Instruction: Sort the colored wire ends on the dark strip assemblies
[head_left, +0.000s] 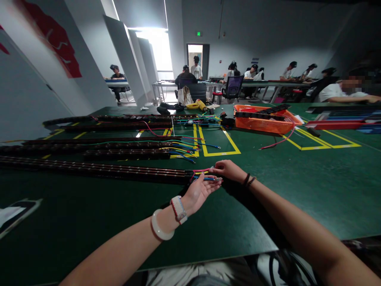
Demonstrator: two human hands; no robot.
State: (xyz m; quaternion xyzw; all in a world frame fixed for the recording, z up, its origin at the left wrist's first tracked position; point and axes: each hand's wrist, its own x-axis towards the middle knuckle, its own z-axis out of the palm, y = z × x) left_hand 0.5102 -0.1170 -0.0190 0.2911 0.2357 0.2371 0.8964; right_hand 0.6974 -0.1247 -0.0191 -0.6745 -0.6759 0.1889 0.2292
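Note:
My left hand [198, 194] is turned palm up with its fingers stretched out flat. A blue wire [208, 179] with a metal end lies along those fingers, close to the thumb. Just beyond it, my right hand [228, 170] is closed, thumb and fingertips pinching the end of a pinkish-red wire [200, 171]. Both wires, and a yellow one [201, 173] between them, come out of the right end of a long dark cable bundle [119, 169] with light markings. The tip inside the right fingers is hidden.
More dark cable bundles [127, 146] with coloured wire ends lie behind on the green table [297, 190]. An orange basket [262, 125] holds black pieces. A yellow heat gun [201, 105] lies at the back. A person [331, 92] sits at the far right; others work behind.

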